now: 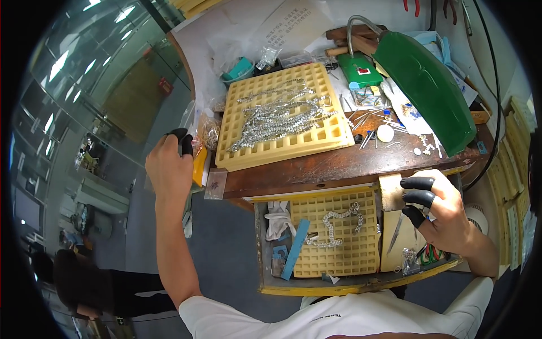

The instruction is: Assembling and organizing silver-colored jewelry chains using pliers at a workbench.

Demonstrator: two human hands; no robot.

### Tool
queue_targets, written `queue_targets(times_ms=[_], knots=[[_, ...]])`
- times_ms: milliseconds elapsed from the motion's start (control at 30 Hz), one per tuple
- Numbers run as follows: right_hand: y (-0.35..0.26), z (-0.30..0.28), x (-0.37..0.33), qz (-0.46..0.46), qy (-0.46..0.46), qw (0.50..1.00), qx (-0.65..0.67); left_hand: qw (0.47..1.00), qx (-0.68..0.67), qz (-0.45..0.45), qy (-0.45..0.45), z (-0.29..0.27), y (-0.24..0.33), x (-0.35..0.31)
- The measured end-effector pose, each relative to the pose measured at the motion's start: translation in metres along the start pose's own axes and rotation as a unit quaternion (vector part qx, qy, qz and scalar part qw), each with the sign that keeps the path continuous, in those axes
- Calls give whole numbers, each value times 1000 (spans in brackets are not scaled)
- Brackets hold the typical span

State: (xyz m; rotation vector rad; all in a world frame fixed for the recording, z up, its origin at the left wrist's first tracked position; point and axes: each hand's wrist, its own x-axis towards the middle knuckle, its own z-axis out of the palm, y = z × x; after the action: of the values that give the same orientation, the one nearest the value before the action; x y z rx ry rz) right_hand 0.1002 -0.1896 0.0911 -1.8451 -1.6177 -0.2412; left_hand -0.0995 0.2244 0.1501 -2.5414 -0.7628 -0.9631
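Note:
My left hand [169, 166], with black finger covers, is raised at the bench's left end with its fingers curled together. Clear plastic shows around it, and whatever is between its fingertips is hidden. Close by are a bag of small chain pieces [209, 131] and a yellow packet [200, 166]. On the right, my right hand [446, 209], also with black finger covers, is beside a wooden block [390, 192] at the bench edge. Its fingers are bent but apart, and nothing shows between them. A silver chain [333, 216] lies on a cream grid tray [361, 257] in the open drawer.
Many silver chains [279, 118] lie on stacked grid trays [322, 135] on the bench [299, 176]. A green lamp [423, 85] overhangs loose bits [370, 133]. The drawer [350, 287] holds white gloves [278, 219], a blue strip [295, 248] and scissors [432, 254]. Another person [84, 282] is at lower left.

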Motion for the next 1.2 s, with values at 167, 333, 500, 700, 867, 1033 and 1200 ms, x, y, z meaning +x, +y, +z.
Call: queue_targets(times_ms=[167, 333, 500, 700, 867, 1033, 1200], knots=[[0, 0, 1, -2, -2, 1000, -1, 1000, -5, 16, 21, 16, -8, 2], [-1, 0, 2, -2, -6, 1000, 8, 998, 40, 41, 31, 15, -14, -1], [-3, 0, -2, 6, -1, 1000, -1, 998, 18, 43, 52, 11, -9, -13], [0, 10, 7, -26, 13, 1000, -11, 979, -196, -21, -43, -1, 20, -32], [7, 17, 8, -46, -4, 999, -27, 964, -221, -75, -126, 13, 16, -36], [14, 29, 32, -16, 4, 999, -43, 963, -189, -102, -163, 33, 18, -22], [30, 55, 89, 21, 112, 993, -44, 984, -128, -40, -121, 42, 16, -6]])
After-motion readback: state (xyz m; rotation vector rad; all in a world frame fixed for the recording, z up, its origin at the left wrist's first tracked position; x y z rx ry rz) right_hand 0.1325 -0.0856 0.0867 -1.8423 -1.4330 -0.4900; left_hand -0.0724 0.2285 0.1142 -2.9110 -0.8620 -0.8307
